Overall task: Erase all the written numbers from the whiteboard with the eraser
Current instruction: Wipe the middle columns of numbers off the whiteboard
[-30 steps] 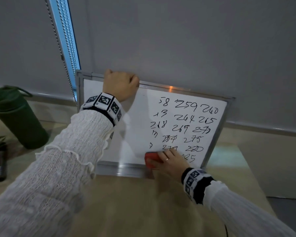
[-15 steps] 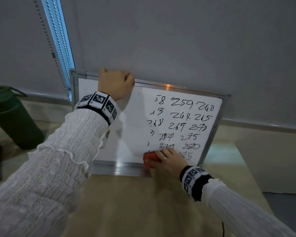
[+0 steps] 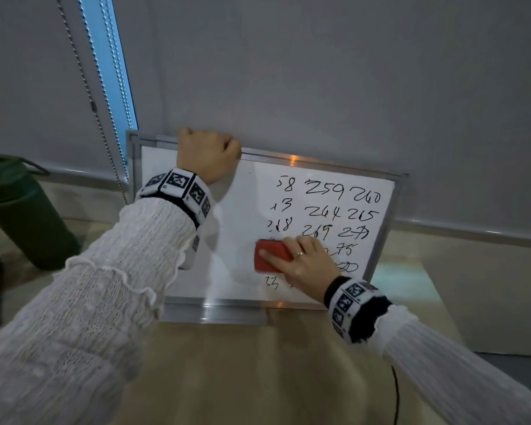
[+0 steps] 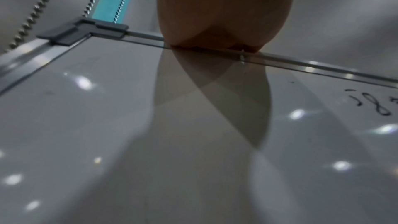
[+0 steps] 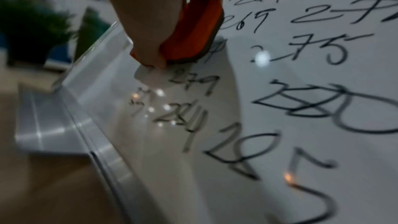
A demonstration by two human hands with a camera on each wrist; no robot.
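Note:
A framed whiteboard [image 3: 233, 216] leans against the grey blind on a wooden table. Black handwritten numbers [image 3: 325, 191] fill its right half; the left half is wiped white. My right hand [image 3: 301, 262] grips a red eraser [image 3: 269, 254] and presses it flat on the board in the fourth row, covering part of it. In the right wrist view the eraser [image 5: 193, 35] sits above the numbers [image 5: 301, 105] 279 and 280. My left hand [image 3: 207, 156] grips the board's top frame [image 4: 323, 67] near its left corner, fingers curled over the edge.
A dark green bottle [image 3: 22, 216] stands on the table at the left. Bead chains [image 3: 86, 87] of the blind hang behind the board's left corner. A metal tray [image 3: 215, 312] runs along the board's bottom edge. A thin black cable [image 3: 396, 391] lies on the table near my right arm.
My right hand has slid the eraser up from the board's bottom row to the fourth row. The left hand keeps its hold on the top frame.

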